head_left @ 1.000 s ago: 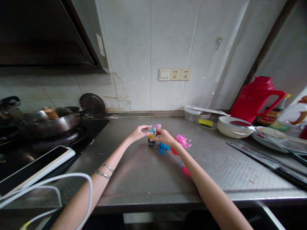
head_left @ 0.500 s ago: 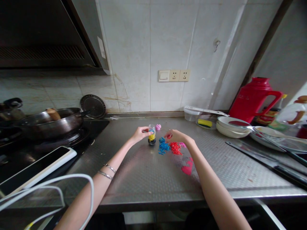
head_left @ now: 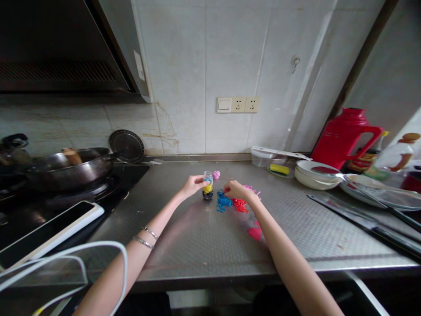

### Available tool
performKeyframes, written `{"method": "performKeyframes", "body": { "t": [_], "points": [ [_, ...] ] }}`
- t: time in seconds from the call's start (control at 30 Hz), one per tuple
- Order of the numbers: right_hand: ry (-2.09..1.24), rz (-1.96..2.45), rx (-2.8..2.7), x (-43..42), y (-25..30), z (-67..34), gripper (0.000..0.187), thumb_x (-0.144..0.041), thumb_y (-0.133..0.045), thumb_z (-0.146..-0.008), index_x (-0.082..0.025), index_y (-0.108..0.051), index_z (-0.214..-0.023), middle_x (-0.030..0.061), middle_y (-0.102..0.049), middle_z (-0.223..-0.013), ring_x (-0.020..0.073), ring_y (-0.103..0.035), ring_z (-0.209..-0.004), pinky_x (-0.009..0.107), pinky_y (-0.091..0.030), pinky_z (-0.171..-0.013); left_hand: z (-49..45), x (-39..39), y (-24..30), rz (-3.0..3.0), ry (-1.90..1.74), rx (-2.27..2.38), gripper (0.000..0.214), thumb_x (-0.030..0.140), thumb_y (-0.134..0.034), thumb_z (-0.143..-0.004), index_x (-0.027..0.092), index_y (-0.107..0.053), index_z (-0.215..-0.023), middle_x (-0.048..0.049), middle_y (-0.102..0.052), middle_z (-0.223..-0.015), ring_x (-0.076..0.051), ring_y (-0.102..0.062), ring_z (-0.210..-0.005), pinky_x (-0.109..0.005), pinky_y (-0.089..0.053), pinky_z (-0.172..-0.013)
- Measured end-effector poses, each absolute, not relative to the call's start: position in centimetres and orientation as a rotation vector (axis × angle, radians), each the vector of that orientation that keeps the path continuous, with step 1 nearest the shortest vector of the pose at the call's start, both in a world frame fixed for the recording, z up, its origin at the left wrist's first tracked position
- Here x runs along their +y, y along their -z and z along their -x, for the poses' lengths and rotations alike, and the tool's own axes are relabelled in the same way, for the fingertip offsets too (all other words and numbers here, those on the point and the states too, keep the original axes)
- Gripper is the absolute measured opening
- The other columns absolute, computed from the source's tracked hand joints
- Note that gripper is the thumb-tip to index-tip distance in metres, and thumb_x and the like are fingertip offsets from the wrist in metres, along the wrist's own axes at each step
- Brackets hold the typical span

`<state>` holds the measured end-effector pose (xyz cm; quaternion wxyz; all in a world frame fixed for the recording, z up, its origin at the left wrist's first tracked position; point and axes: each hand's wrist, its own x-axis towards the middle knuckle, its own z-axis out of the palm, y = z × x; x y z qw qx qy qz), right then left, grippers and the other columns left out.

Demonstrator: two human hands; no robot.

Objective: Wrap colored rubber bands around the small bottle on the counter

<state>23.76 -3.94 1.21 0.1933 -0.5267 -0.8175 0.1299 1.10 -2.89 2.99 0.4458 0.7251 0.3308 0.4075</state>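
A small clear glass jar (head_left: 208, 186) stands upright on the counter, with black, yellow and blue layers inside. My left hand (head_left: 192, 186) is closed around its upper part from the left. My right hand (head_left: 236, 189) reaches down with fingers pinched together at the upper edge of a loose pile of blue rubber bands (head_left: 224, 201); the fingertips are small and partly hidden. Beside that pile, under my right hand, lie red rubber bands (head_left: 240, 205). Pink rubber bands (head_left: 251, 188) show behind my right wrist. A pink knotted item (head_left: 216, 174) sits just behind the jar.
A pink-and-clear bag (head_left: 255, 232) lies by my right forearm. To the right are a knife (head_left: 342, 215), stacked bowls (head_left: 315, 180) and a red thermos (head_left: 342, 138). A pan (head_left: 70, 171) on the stove, a white-cased device (head_left: 52, 232) and a white cable (head_left: 123, 254) are at left.
My right hand has lowered and moved slightly left to the blue rubber bands, its fingers now pointing down. My left hand keeps its hold on the jar. The view shifted slightly.
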Motion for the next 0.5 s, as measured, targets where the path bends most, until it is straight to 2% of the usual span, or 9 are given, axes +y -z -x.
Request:
{"method": "performKeyframes", "body": {
  "t": [0.2,0.5],
  "points": [
    [-0.408,1.424,-2.267,-4.0,-1.6,-23.9,0.018,-0.013,-0.061,-0.063,-0.019,-0.075,-0.072,0.0009,-0.071,-0.064,0.0152,-0.063,-0.060,0.022,-0.045,-0.059,-1.0,-2.7,-2.7,-1.783,-1.020,0.795,0.041,0.034,-0.069,-0.069,0.010,-0.066,-0.103,-0.0095,-0.068,-0.107,-0.023,-0.063,-0.098,-0.037,-0.047,-0.090],
    [-0.503,1.381,-2.167,-4.5,-2.8,-24.0,0.015,-0.020,-0.061,-0.067,-0.015,-0.074,-0.073,0.0014,-0.069,-0.064,0.0147,-0.061,-0.060,0.022,-0.044,-0.055,-1.1,-2.9,-2.9,-1.769,-1.023,0.786,0.040,0.032,-0.069,-0.070,0.009,-0.066,-0.102,-0.0109,-0.068,-0.108,-0.022,-0.063,-0.097,-0.037,-0.046,-0.091]
  ]
}}
